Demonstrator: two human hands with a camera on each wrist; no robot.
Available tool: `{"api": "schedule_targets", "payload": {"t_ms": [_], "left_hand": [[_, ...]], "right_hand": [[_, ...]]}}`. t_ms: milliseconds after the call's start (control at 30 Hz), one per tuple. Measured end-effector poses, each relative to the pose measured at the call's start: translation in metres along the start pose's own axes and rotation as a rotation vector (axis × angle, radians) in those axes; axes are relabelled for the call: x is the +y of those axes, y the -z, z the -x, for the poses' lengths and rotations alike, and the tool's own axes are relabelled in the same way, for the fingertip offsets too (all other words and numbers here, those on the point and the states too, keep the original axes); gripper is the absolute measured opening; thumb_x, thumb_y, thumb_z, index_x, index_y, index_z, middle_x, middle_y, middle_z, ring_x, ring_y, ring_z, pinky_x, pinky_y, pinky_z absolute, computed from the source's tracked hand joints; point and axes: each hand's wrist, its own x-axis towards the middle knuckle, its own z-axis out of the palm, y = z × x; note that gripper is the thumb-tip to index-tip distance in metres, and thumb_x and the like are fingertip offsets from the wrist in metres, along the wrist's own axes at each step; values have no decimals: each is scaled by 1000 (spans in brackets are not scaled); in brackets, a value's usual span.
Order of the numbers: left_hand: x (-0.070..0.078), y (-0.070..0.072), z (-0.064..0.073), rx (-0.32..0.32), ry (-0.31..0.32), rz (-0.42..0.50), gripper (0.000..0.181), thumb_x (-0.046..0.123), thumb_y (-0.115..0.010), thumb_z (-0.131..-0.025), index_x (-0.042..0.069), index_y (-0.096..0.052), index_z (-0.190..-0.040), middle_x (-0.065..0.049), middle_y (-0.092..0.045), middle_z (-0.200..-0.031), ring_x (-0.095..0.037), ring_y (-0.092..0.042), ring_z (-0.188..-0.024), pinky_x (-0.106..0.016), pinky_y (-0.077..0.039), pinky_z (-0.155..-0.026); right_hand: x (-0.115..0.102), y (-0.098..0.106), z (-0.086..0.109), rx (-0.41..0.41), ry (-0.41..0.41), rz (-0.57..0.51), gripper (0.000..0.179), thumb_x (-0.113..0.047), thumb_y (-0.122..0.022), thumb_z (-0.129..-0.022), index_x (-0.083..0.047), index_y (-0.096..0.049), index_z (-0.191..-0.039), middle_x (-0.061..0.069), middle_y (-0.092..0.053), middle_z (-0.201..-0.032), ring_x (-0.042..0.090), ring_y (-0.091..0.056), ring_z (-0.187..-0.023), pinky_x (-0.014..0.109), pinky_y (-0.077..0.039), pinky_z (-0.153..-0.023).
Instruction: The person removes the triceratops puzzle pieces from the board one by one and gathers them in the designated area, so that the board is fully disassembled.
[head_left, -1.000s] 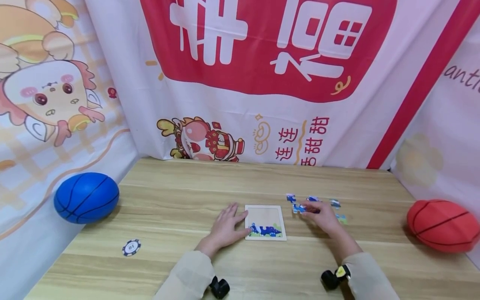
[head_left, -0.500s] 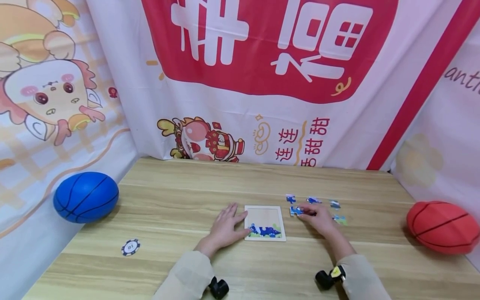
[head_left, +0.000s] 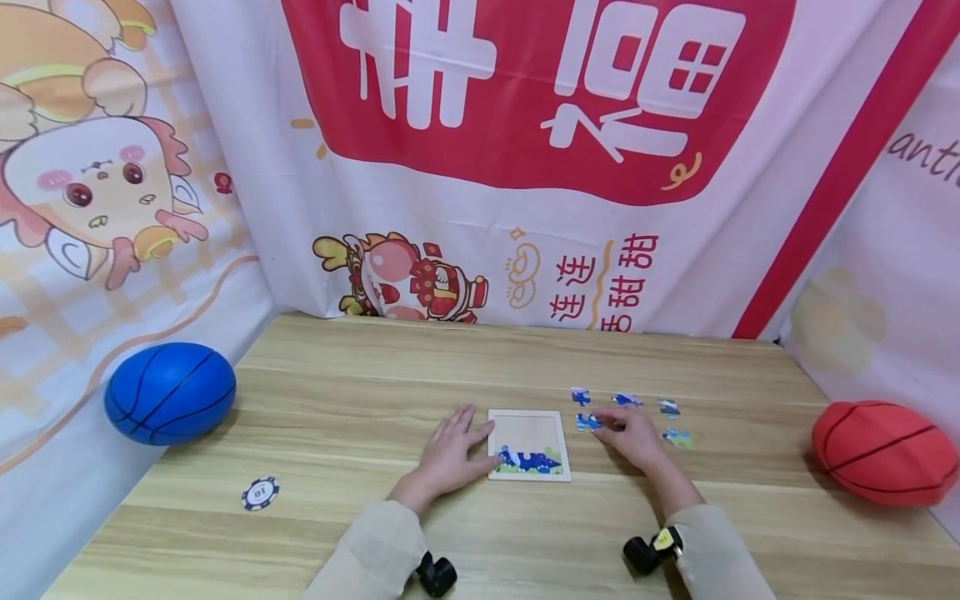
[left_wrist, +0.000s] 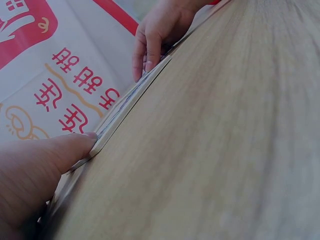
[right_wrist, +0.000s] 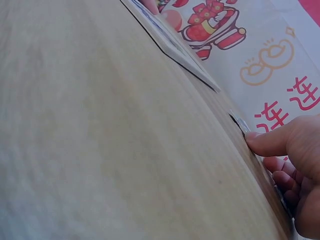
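A shallow wooden puzzle tray lies on the table, its bottom row filled with blue and green puzzle pieces. My left hand rests flat to its left, fingers spread, and the thumb touches the tray's left edge. Right of the tray, my right hand pinches a blue puzzle piece by its right end, low at the table, between thumb and forefinger. The fingers cover part of that piece. Loose pieces lie around this hand, including a blue one behind it.
More loose pieces lie right of the hand, one dark and one green. A blue ball sits at the left edge, a red ball at the right. A poker chip lies front left. Printed cloth hangs behind.
My right hand has shifted a little left, and the blue puzzle piece at its fingertips has slid left toward the tray. The left hand stays in place on the tray's edge.
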Motion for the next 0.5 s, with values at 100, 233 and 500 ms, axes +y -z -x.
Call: {"api": "schedule_targets", "payload": {"t_ms": [100, 233, 500], "left_hand": [[0, -1, 0, -5, 2, -1, 62, 50, -52, -79, 13, -43, -128, -20, -17, -138, -32, -11, -126, -44, -7, -101], [-1, -1, 0, -5, 1, -2, 61, 49, -51, -80, 13, -42, -128, -20, -17, -138, -32, -11, -126, -45, -8, -101], [-1, -1, 0, 6, -3, -5, 62, 49, -50, -81, 14, -39, -130, -20, -17, -138, -32, -11, -126, -45, -8, -100]], "right_hand": [[0, 0, 0, -11, -14, 10, 28, -12, -66, -76, -8, -63, -104, 7, -56, -96, 24, -48, -88, 39, -39, -75], [-3, 1, 0, -27, 2, 12, 30, -13, -64, -77, -7, -61, -106, 8, -57, -99, 25, -48, -90, 41, -39, -77], [-12, 10, 0, -81, -14, -8, 38, -11, -62, -78, -5, -54, -115, 9, -55, -94, 23, -50, -84, 37, -44, -71]]}}
